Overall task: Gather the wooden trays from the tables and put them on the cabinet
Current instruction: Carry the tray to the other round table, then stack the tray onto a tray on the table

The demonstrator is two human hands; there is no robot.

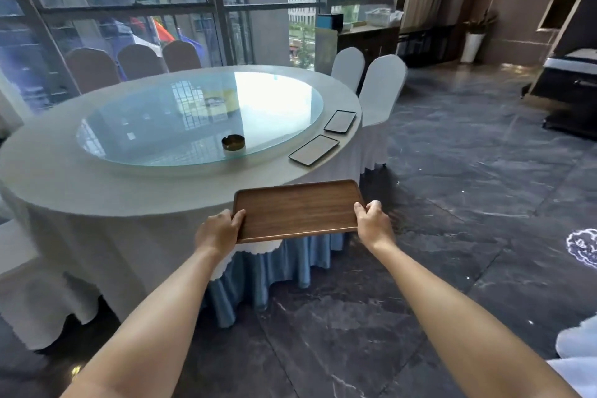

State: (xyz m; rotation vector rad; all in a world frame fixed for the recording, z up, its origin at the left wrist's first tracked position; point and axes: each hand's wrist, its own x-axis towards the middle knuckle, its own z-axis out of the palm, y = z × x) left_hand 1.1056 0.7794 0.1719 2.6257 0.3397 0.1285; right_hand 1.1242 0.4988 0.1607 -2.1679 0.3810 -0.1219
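A brown wooden tray [298, 210] is held level over the near right edge of a round table [97, 184]. My left hand [219, 231] grips its near left corner, thumb on top. Its near right corner is gripped by my right hand [373, 223]. Two more flat trays lie on the table's right rim: one nearer [314, 149], one farther [340, 121]; both shine with glare, so their colour is unclear. A dark cabinet [368, 39] stands by the window at the back.
A glass turntable [181, 113] with a small dark ashtray [233, 142] fills the table's middle. White-covered chairs [381, 90] stand at the table's right, brown ones [139, 61] behind it. Dark marble floor [468, 178] stretches to the right. A potted plant [473, 42] stands by the wall.
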